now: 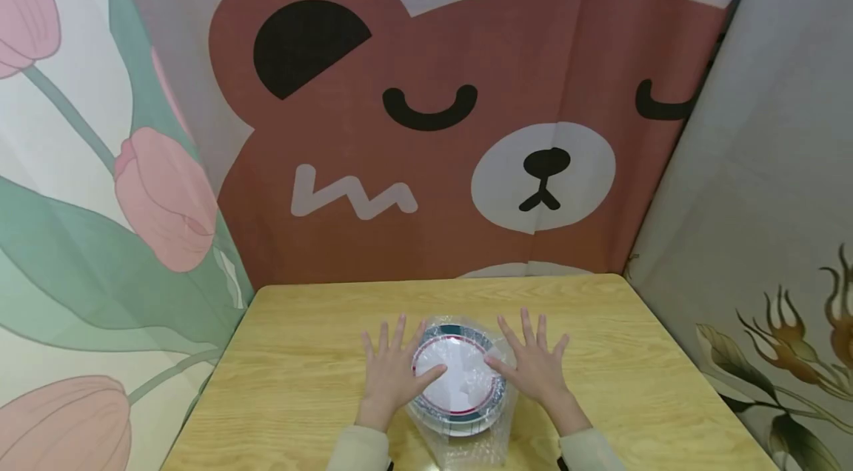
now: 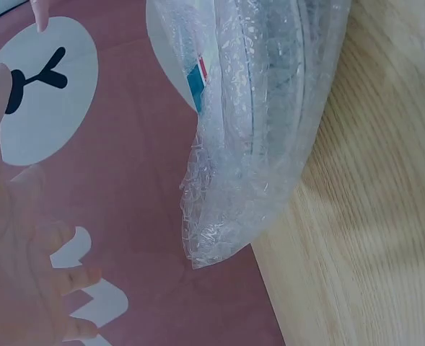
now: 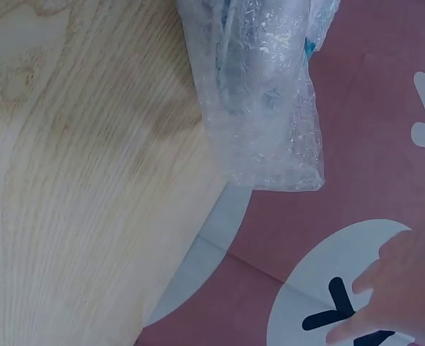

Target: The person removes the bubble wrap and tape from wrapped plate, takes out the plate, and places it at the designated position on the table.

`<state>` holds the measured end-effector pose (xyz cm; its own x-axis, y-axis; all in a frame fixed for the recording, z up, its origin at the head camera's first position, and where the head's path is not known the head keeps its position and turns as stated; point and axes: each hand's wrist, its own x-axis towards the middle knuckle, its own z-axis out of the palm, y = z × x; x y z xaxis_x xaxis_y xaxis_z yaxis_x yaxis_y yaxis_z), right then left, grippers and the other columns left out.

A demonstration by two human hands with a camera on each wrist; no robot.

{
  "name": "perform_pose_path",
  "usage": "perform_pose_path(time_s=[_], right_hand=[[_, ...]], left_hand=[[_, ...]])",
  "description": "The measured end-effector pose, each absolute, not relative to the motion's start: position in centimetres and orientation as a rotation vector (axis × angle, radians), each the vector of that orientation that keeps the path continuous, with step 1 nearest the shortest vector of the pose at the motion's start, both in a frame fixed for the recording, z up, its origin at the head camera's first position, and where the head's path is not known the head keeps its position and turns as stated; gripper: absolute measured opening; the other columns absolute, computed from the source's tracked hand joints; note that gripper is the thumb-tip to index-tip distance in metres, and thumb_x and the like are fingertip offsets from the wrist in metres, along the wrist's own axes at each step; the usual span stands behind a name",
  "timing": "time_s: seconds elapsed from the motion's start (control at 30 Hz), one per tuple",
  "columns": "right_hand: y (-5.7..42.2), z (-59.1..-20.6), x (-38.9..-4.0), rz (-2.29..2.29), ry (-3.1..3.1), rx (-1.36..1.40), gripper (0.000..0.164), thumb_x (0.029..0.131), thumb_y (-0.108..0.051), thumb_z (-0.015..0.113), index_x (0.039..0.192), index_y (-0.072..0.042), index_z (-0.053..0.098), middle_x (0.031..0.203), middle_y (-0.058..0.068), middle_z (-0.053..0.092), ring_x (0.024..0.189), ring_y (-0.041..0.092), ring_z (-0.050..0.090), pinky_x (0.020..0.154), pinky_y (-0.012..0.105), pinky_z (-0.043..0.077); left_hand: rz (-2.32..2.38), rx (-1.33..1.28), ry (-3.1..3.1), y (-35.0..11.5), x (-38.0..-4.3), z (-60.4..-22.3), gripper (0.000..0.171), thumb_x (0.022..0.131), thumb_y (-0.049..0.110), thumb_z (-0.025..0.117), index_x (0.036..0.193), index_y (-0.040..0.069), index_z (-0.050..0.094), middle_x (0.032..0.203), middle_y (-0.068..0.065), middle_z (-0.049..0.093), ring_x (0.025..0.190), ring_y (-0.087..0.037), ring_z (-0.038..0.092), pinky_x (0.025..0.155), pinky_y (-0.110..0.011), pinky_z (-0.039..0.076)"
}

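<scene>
On the wooden table [image 1: 300, 382] lies a round white plate [image 1: 460, 375] with a red ring and a blue-green patterned rim, inside clear bubble wrap [image 1: 476, 449]. It looks thick, perhaps a stack; the wrap blurs this. My left hand [image 1: 393, 373] is spread flat at its left side, thumb over the plate. Mirroring it on the right, my right hand [image 1: 538, 369] has its fingers fanned out and its thumb over the plate's edge. Whether either hand touches the wrap I cannot tell. Both wrist views show the bubble wrap [image 2: 270, 144] standing high off the table, apart from the palms.
Behind the table hangs a curtain [image 1: 333, 138] with a brown bear print. A tulip-print curtain [image 1: 67, 234] closes off the left, and a pale flowered curtain [image 1: 753, 160] the right. The table's back edge meets the bear curtain.
</scene>
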<state>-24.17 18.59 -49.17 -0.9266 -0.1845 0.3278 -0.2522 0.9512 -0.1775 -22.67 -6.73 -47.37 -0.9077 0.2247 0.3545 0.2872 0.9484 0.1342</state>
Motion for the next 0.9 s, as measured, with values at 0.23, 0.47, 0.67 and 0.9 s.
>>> perform_pose_path(time_s=[0.23,0.47,0.67,0.9], right_hand=[[18.6,-49.3,-24.3,0.423,-2.721,0.316,0.071,0.080,-0.052,0.056,0.135,-0.011,0.039,0.140,0.027,0.021,0.127,0.045,0.015,0.092,0.071,0.012],[18.6,-49.0,-24.4,0.439,-2.675,0.332,0.068,0.078,-0.049,0.060,0.127,-0.003,0.047,0.129,0.027,0.039,0.119,0.042,0.033,0.090,0.064,0.028],[18.5,-49.3,-24.2,0.445,-2.604,0.359,0.053,0.078,-0.036,0.066,0.114,0.000,0.056,0.113,0.023,0.052,0.107,0.037,0.045,0.079,0.054,0.040],[18.5,-49.5,-24.3,0.419,-2.627,0.363,0.051,0.075,-0.041,0.066,0.107,-0.001,0.060,0.107,0.018,0.056,0.103,0.033,0.048,0.077,0.050,0.042]], left_hand=[[-0.302,-0.387,-2.748,-6.8,-22.6,-47.6,0.077,0.074,0.071,0.042,0.135,0.024,0.040,0.139,-0.013,0.034,0.124,-0.042,0.029,0.099,-0.063,0.011],[-0.308,-0.443,-2.684,-7.0,-23.0,-47.7,0.068,0.077,0.055,0.056,0.133,0.019,0.043,0.130,-0.018,0.043,0.121,-0.039,0.034,0.096,-0.061,0.022],[-0.300,-0.477,-2.548,-7.3,-23.1,-48.0,0.049,0.075,0.037,0.066,0.114,0.008,0.058,0.104,-0.012,0.058,0.104,-0.031,0.049,0.086,-0.054,0.038],[-0.282,-0.519,-2.518,-7.5,-23.0,-48.5,0.032,0.073,0.031,0.069,0.091,0.005,0.065,0.091,-0.007,0.064,0.089,-0.025,0.055,0.078,-0.046,0.043]])
